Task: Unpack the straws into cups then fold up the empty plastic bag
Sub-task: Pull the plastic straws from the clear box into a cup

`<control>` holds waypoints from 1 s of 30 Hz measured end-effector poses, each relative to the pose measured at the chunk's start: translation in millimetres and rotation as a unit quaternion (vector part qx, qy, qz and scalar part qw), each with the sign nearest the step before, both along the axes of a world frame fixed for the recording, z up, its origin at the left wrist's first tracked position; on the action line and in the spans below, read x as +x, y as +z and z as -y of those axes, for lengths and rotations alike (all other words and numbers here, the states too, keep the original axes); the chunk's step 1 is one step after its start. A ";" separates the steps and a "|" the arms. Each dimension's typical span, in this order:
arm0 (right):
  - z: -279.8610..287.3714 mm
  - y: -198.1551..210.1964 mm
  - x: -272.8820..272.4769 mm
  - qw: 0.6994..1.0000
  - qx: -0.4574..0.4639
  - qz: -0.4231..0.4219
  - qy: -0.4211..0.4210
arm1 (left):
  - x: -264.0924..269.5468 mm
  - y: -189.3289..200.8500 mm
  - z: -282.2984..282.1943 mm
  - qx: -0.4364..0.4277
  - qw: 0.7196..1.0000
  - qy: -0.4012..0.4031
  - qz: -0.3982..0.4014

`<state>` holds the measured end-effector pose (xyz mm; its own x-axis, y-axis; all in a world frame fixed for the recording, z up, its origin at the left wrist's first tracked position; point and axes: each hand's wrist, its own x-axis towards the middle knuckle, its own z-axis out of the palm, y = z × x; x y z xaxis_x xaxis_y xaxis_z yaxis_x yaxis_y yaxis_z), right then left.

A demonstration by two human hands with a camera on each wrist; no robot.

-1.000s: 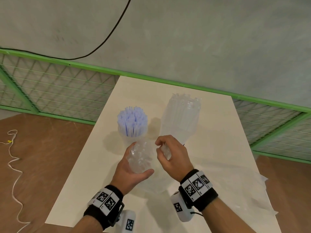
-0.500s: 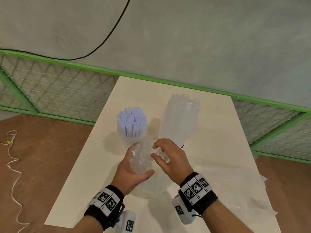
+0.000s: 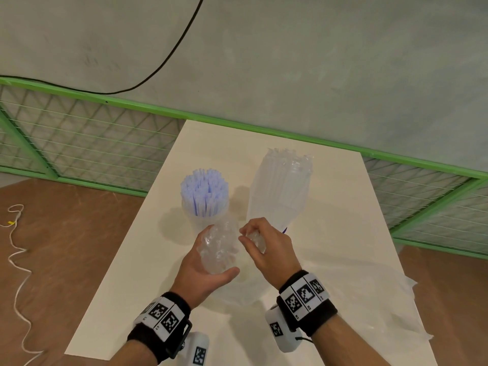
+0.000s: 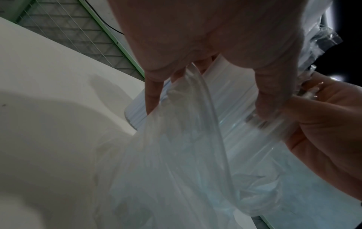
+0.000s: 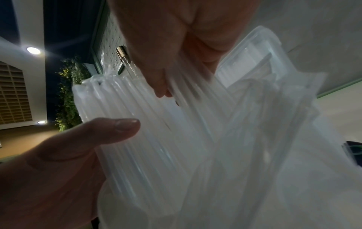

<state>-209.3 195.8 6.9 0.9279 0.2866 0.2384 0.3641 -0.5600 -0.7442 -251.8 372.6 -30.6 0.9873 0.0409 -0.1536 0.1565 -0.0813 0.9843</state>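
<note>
My left hand (image 3: 219,251) grips an upright bundle of clear wrapped straws (image 3: 219,240) above the table, its thumb (image 5: 125,125) against the bundle (image 5: 141,139). The clear plastic bag (image 4: 186,162) hangs from this bundle and spreads over the table (image 3: 369,299). Just right of it, my right hand (image 3: 249,237) pinches a small clump of clear straws (image 3: 255,238). Behind the hands stand a cup of purple-white straws (image 3: 204,196) and a cup of clear wrapped straws (image 3: 281,191).
The white table (image 3: 330,220) ends at a green-framed wire fence (image 3: 92,143) and a grey wall. A white cord (image 3: 15,260) lies on the brown floor to the left.
My right hand reached left to the bundle half a second ago and has drawn back a little to the right with a clear clump. The left hand stays in place.
</note>
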 end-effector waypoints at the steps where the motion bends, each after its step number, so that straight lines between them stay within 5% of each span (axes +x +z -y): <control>1: 0.2 2.4 0.2 1.000 0.002 -0.009 -0.002 | 0.1 0.3 -0.3 0.000 1.000 -0.001 0.000; 9: 10.4 25.1 15.7 0.992 0.040 0.115 -0.035 | 0.6 0.5 -1.0 -0.006 1.000 -0.006 -0.002; 18: 33.8 95.0 45.4 0.968 0.221 0.116 -0.022 | 1.8 -2.1 -1.5 0.012 1.000 -0.006 -0.003; 26: 61.8 176.6 84.5 0.931 0.292 0.220 -0.011 | 1.2 1.3 -1.0 0.012 1.000 -0.003 -0.010; 30: 71.6 183.4 118.4 0.931 0.288 0.223 0.000 | 0.9 1.9 -2.0 0.017 1.000 -0.001 -0.016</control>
<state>-90.9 124.2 190.3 0.6990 -0.0077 0.7150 0.7098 -0.1141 -0.6951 -250.9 374.6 -28.7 0.9819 0.0443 -0.1843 0.1883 -0.1141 0.9755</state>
